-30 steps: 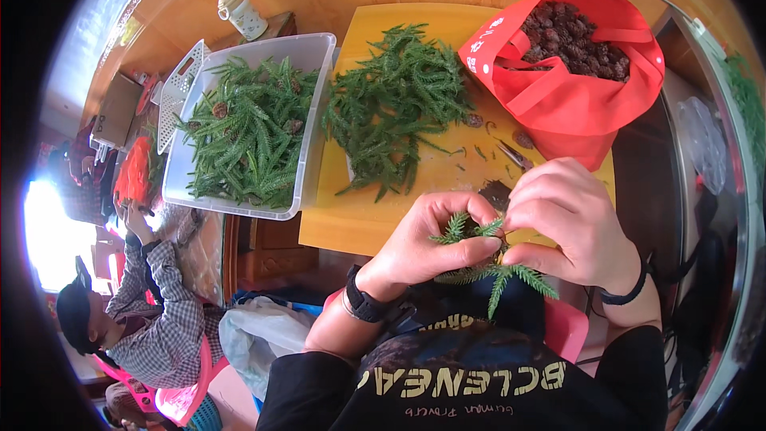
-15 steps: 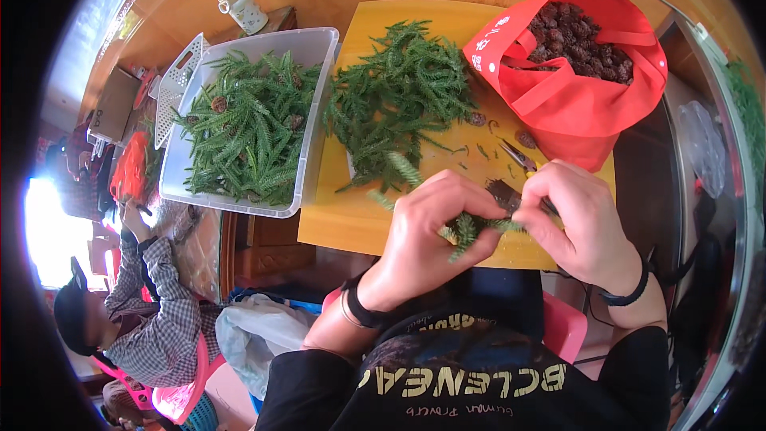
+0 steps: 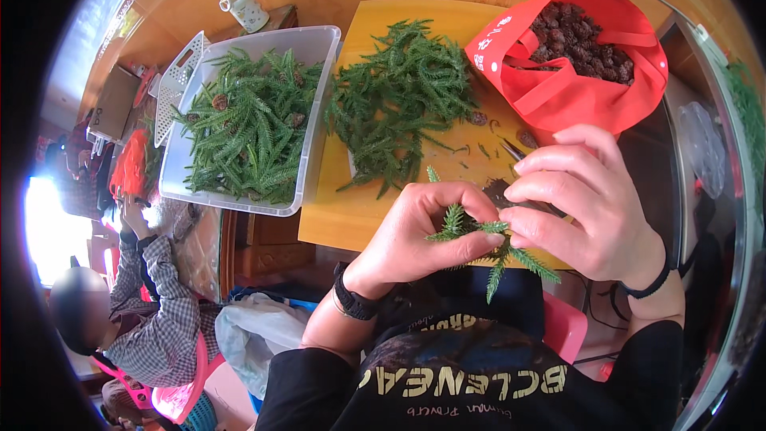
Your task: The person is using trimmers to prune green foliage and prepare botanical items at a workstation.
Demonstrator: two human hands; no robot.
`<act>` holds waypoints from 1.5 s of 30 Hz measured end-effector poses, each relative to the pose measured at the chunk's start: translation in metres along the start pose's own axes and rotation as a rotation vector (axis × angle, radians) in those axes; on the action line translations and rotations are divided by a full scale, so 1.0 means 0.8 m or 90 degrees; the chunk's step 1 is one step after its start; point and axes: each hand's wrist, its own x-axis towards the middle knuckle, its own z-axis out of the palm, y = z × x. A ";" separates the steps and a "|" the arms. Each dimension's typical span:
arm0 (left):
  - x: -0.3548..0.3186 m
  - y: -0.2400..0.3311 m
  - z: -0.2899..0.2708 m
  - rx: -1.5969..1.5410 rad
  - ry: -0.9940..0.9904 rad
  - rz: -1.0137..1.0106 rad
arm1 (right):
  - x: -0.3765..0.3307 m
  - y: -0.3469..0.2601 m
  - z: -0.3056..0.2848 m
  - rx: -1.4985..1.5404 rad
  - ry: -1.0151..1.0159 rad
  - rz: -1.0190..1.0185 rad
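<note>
An artificial pine sprig [image 3: 498,271] with several short green branchlets is held over the table's near edge, in front of my chest. My left hand [image 3: 427,231] pinches it between thumb and fingers. My right hand [image 3: 586,207] has its thumb and index fingertips closed at the sprig's middle; the other fingers are raised and fanned. Partly behind the right hand, pliers [image 3: 511,150] lie on the yellow table, their handles covered. A dark brown clump [image 3: 496,189] lies just beyond the fingertips. Past my hands spreads a loose pile of green sprigs [image 3: 399,96].
A clear plastic bin [image 3: 307,164] of sprigs with some cones stands left of the pile. At the far right a red bag [image 3: 558,104] holds brown pine cones [image 3: 578,40]. A person in a checked shirt [image 3: 163,283] sits at the left. Loose trimmings dot the yellow table [image 3: 455,164].
The sprig has turned, its branchlets now hanging toward me. My right hand has shifted up, its fingers fanning out. My left hand has moved slightly.
</note>
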 end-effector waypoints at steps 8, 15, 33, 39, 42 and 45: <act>0.001 -0.002 0.007 0.194 0.078 0.110 | 0.001 -0.007 -0.005 -0.078 -0.021 0.024; 0.007 -0.003 0.016 0.463 0.153 0.342 | -0.004 -0.006 -0.001 0.117 -0.041 0.238; 0.005 0.006 -0.001 -0.008 -0.009 -0.084 | 0.001 -0.010 -0.017 -0.099 -0.024 -0.031; 0.006 0.009 -0.002 -0.056 -0.019 -0.117 | 0.001 -0.007 -0.015 -0.088 -0.022 -0.040; 0.005 0.012 0.000 -0.053 -0.032 -0.141 | 0.001 -0.008 -0.016 -0.080 -0.010 -0.048; 0.005 0.011 0.002 -0.057 -0.035 -0.131 | 0.000 -0.008 -0.017 -0.078 -0.007 -0.050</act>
